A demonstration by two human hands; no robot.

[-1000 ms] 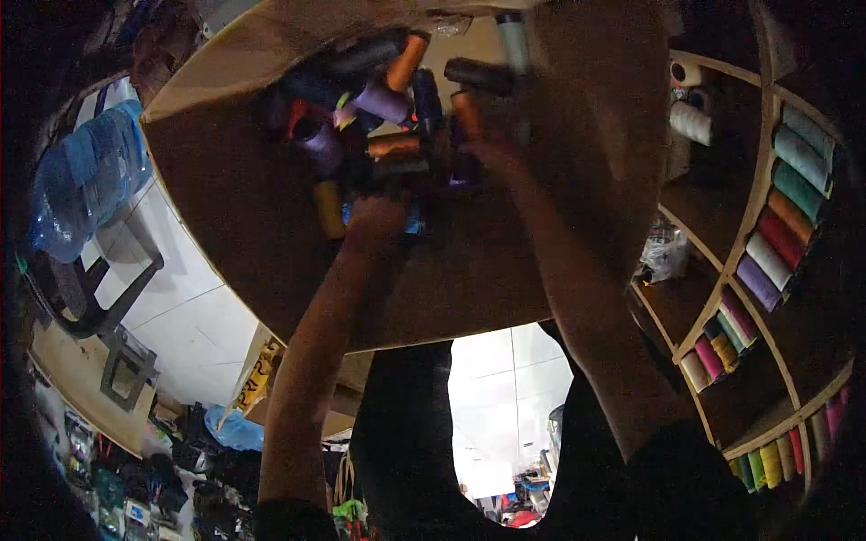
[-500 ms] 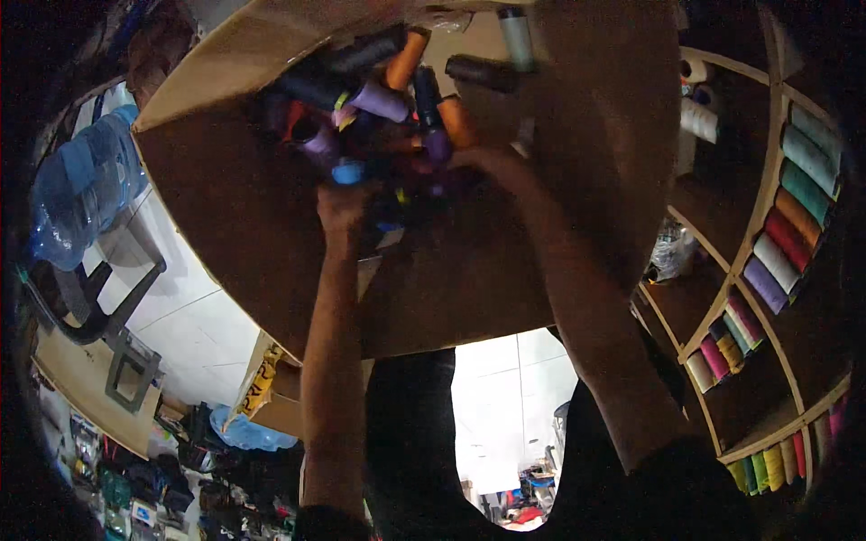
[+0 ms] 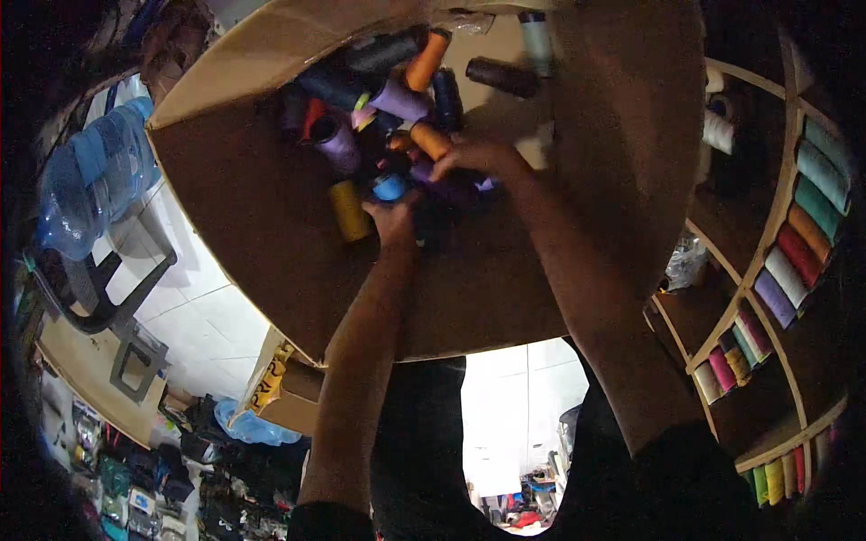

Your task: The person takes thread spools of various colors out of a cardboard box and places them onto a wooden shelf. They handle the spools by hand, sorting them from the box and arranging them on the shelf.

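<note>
Both my arms reach down into a deep cardboard box (image 3: 478, 307) with thread spools heaped in it. My left hand (image 3: 394, 219) is closed around a spool with a bright blue end (image 3: 391, 187). My right hand (image 3: 476, 160) has its fingers curled on the lower end of an orange thread spool (image 3: 430, 141). Beside the left hand a yellow spool (image 3: 349, 213) leans on the box wall. Purple spools (image 3: 401, 101), a second orange spool (image 3: 428, 61) and black spools (image 3: 386, 50) lie beyond the hands. Shadow hides the spools under my palms.
A dark brown spool (image 3: 502, 77) and a pale grey-green spool (image 3: 536, 43) lie at the box's far right. Wooden shelves (image 3: 767, 270) with rows of coloured spools stand on the right. Big clear blue plastic bottles (image 3: 95, 180) and a dark chair-like frame (image 3: 108, 288) are on the left.
My left hand has shifted right with the blue-ended spool, and the yellow spool has come into sight. The orange spool at my right hand has tilted and moved left and nearer.
</note>
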